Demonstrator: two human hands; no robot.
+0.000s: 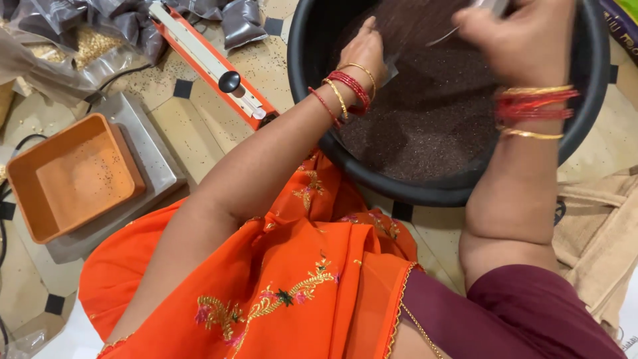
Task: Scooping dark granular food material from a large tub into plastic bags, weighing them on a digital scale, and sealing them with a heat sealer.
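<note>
A: Landmark is the black tub (601, 80), top right. Going left to right from there.

B: Go.

A: Far left of the tub: orange tray (73, 174) sitting on a flat steel scale (156, 159), a few dark grains in it. Just left of the tub, touching or nearly so: orange bar sealer (212, 63) lying diagonal on the tiled floor (186, 129). Behind that, a heap of clear and silvery pouches (86, 33), some holding yellowish grain.

B: Hands?

A: Left hand (364, 52) is inside the tub at its left wall, fingers curled on the edge of a clear pouch (405, 26). Right hand (515, 30) is over the tub's upper right, closed on what looks like a metal scoop or the pouch's other edge; motion blur, can't tell which.

B: The stuff itself?

A: Dark fine seeds (425, 126), loose, filling the tub bottom. My read: free-flowing, light per scoop, will spill off anything tilted. Tub loaded is probably heavy; grip the rim with both hands, not one side.

B: Pouch?

A: Thin film, floppy, slippery. Likely collapses unless held open at the mouth by two edges. Pinch near the top seam.

B: Right of the tub?

A: Beige cloth bag (598, 233) on the floor, just below-right of the tub.
</note>
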